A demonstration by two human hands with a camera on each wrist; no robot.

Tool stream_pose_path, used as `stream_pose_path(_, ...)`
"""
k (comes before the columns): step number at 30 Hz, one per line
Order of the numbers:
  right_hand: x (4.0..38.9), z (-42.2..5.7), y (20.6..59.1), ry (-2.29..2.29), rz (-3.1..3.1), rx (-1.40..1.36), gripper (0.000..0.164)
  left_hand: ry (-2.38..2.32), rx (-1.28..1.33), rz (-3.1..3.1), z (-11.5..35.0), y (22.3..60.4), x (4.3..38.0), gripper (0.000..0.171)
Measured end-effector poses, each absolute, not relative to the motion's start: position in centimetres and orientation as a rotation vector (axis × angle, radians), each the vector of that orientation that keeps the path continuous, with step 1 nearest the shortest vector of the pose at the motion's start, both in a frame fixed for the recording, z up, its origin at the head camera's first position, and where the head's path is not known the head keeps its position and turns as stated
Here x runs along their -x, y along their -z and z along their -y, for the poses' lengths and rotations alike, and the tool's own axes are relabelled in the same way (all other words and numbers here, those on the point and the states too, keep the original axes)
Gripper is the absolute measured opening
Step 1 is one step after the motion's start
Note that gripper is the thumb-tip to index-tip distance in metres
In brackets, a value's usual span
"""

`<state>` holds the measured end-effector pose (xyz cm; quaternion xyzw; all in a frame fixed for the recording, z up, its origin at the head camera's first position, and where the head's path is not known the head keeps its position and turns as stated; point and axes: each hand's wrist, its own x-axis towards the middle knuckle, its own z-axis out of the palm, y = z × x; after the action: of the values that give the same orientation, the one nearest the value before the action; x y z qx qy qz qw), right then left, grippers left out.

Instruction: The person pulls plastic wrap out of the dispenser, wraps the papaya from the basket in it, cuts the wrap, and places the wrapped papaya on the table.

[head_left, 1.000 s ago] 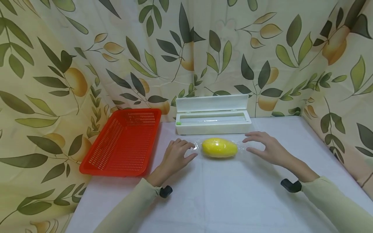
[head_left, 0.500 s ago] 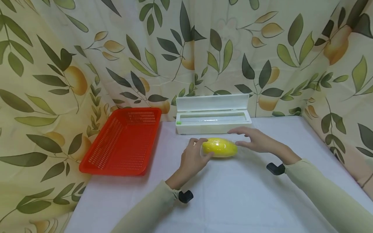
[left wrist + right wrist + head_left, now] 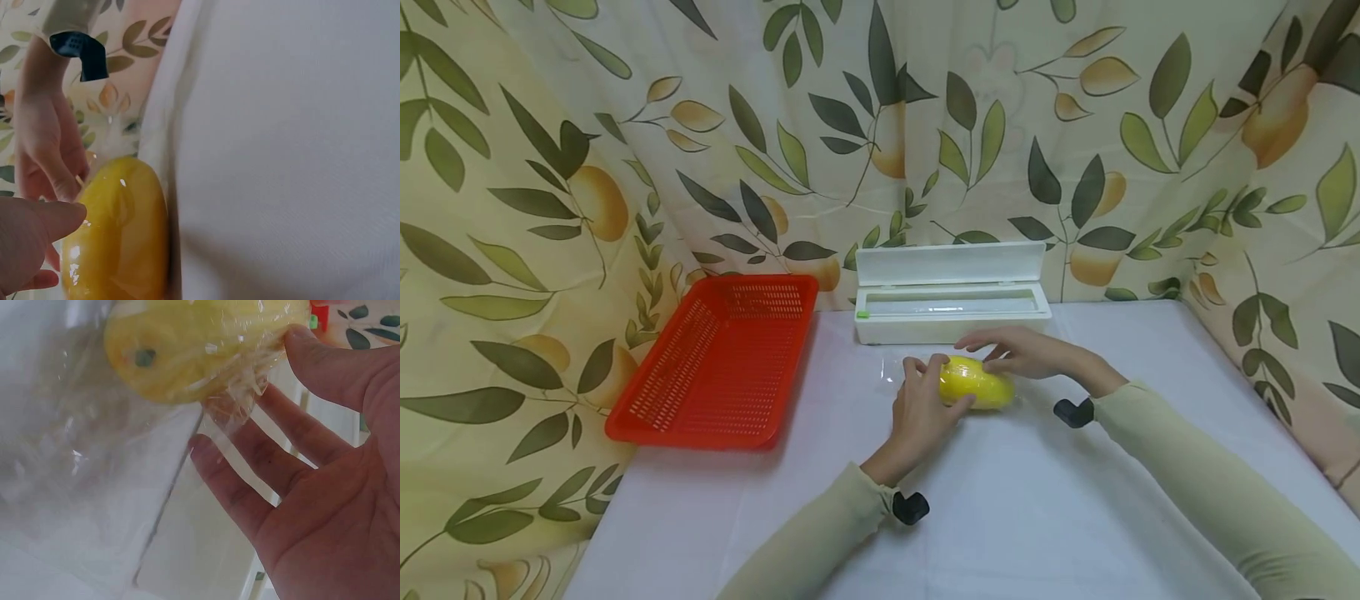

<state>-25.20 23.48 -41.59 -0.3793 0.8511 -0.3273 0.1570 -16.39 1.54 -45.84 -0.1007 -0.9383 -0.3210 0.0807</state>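
A yellow oblong fruit [image 3: 973, 385], mango-like and covered in shiny clear film, lies on the white tablecloth. My left hand [image 3: 922, 412] holds its left end, thumb on the near side and fingers over the far side. That thumb [image 3: 62, 219] presses the fruit's glossy side in the left wrist view. Over the right end, my right hand [image 3: 1026, 354] has its thumb against the wrapped fruit. In the right wrist view its fingers [image 3: 250, 450] stretch loosely beside crinkled clear film [image 3: 234, 409]. A flat flap of film shows left of the left hand.
Behind the fruit stands a white film dispenser box [image 3: 955, 332], lid raised, with a roll inside. A red perforated basket [image 3: 775, 429] sits at the left. Leaf-patterned curtain [image 3: 985, 167] surrounds the table [image 3: 1000, 517] at the back and sides.
My left hand has moved right from the film onto the fruit's left end. My right hand has come left from beyond the film onto the fruit's far right side.
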Motion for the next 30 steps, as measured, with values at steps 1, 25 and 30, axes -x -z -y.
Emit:
stream_pose_path(1, 25.2, -23.5, 41.7, 0.926, -2.430, 1.084, 0.049, 0.949, 0.303, 2.803, -1.6, 45.9, 16.4, 0.061)
stream_pose_path(25, 20.1, -23.6, 43.8, 1.107, -2.615, 0.834, 0.054, 1.338, 0.868, 2.660, 2.3, 48.1, 20.3, 0.045)
stream_pose_path(30, 18.5, -22.9, 44.1, 1.154, -2.664, 0.740, 0.055, 1.367, 0.938, 2.662, 2.6, 47.9, 20.4, 0.046)
